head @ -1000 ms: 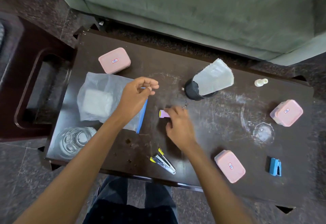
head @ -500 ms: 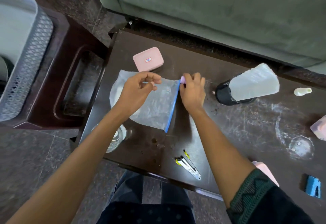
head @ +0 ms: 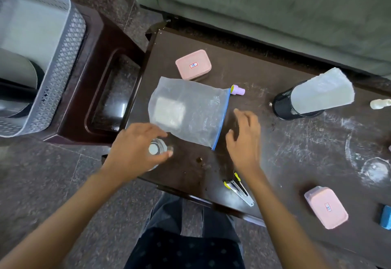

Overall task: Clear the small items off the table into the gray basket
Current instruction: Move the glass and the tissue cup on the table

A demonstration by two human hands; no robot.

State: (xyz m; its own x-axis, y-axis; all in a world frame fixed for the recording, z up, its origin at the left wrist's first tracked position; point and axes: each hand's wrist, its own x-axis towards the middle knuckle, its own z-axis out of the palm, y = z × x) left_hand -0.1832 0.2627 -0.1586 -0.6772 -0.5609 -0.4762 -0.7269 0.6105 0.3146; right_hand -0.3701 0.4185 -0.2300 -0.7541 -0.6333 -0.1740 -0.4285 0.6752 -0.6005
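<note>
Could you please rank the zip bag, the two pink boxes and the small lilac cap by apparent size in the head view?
1. zip bag
2. near pink box and far pink box, tied: the near one looks bigger, perhaps only through closeness to the camera.
3. lilac cap
</note>
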